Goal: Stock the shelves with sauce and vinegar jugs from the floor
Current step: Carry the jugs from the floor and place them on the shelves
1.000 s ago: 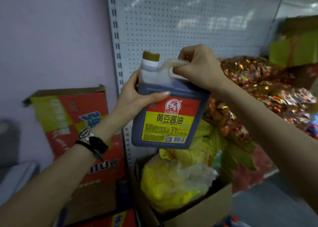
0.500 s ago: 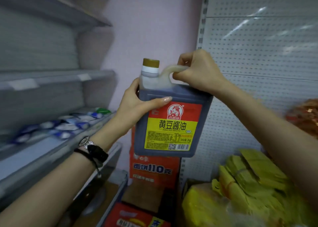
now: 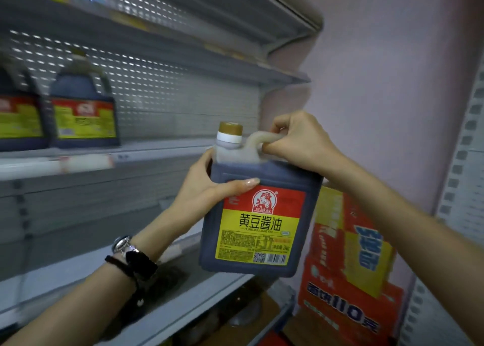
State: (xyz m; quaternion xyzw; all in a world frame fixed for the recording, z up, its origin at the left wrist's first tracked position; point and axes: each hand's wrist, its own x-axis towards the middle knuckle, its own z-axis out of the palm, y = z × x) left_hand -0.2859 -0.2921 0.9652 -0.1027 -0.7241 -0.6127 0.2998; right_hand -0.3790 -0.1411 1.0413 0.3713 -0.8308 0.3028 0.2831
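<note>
I hold a dark soy sauce jug (image 3: 264,214) with a gold cap and a red and yellow label up in front of the shelving. My right hand (image 3: 296,138) grips its pale top handle. My left hand (image 3: 207,185) clasps the jug's left shoulder, thumb across the front above the label. Two matching jugs (image 3: 83,104) stand on the middle shelf (image 3: 157,149) at the far left, blurred. The shelf to their right is bare.
Grey metal shelves rise in tiers on the left, with an upper shelf (image 3: 183,49) overhead and a lower shelf (image 3: 183,301) below my left forearm. Red and yellow cartons (image 3: 351,275) are stacked against the pink wall at right. A perforated white panel (image 3: 468,178) borders the right edge.
The view has swung left from the cartons and the perforated panel to the shelves. The jug stays in both hands with the same hold, and the stocked jugs have come into sight.
</note>
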